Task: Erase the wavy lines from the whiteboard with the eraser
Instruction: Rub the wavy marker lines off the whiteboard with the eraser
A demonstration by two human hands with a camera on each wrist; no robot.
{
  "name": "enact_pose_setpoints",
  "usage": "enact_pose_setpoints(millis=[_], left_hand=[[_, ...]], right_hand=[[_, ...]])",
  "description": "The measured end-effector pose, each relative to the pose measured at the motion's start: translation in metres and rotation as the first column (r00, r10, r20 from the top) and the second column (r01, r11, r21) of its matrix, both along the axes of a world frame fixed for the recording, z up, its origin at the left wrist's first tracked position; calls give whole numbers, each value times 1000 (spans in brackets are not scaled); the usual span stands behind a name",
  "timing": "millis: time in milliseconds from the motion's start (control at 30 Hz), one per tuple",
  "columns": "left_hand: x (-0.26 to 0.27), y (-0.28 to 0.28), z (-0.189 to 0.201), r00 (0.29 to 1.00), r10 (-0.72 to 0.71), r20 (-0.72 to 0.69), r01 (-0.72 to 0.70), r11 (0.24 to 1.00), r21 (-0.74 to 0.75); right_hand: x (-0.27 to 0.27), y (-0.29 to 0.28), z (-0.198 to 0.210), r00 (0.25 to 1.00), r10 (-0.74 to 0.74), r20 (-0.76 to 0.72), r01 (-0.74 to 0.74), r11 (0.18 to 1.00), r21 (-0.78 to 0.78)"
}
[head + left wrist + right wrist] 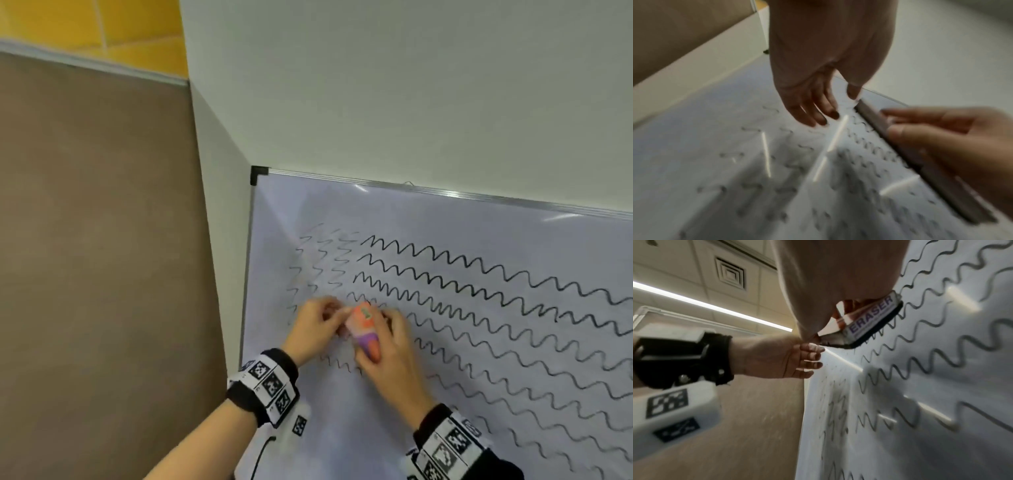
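A whiteboard point(445, 219) hangs on the wall, covered with rows of black wavy lines point(479, 284). Near its left edge the lines are smeared and broken into short faint marks point(318, 260). My right hand point(387, 346) grips an orange, white and purple eraser point(363, 322) and holds its dark felt against the board point(871, 318). My left hand point(315, 322) is just left of the eraser with relaxed fingers point(813, 104), its fingertips close to the eraser's end and to the board. In the left wrist view the right hand point(941, 129) holds the eraser's dark edge point(900, 146).
A brown panel point(102, 240) fills the wall left of the board, beyond a white corner. A plain white wall point(376, 85) rises above the board's metal frame point(258, 173). Both wrists wear black bands with marker tags. A cable hangs below my left wrist.
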State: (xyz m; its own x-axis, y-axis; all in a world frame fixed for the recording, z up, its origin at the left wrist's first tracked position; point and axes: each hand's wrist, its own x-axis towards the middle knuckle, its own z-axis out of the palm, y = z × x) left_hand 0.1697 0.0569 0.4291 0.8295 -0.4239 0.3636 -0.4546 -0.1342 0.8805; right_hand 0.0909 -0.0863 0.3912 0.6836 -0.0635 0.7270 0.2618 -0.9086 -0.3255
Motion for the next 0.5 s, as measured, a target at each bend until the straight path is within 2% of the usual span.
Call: enact_pose_setpoints(millis=[100, 167, 233, 300, 367, 500], left_hand=[[36, 21, 17, 958, 253, 134, -240, 965, -104], [62, 39, 21, 920, 378, 106, -357, 918, -175], [89, 55, 18, 865, 498, 65, -484, 861, -156], [114, 69, 15, 804, 594, 32, -592, 804, -63], [132, 77, 15, 780, 625, -8, -625, 780, -4], [155, 83, 17, 815, 573, -88, -568, 820, 73]], right_hand=[[24, 7, 31, 987, -36, 153, 56, 991, -125], [39, 14, 48, 962, -47, 268, 106, 971, -214], [55, 19, 60, 936, -55, 349, 167, 939, -300], [69, 22, 70, 925, -68, 373, 213, 908, -362], [81, 23, 79, 923, -95, 373, 259, 869, -421], [107, 16, 91, 924, -184, 334, 339, 796, -501]])
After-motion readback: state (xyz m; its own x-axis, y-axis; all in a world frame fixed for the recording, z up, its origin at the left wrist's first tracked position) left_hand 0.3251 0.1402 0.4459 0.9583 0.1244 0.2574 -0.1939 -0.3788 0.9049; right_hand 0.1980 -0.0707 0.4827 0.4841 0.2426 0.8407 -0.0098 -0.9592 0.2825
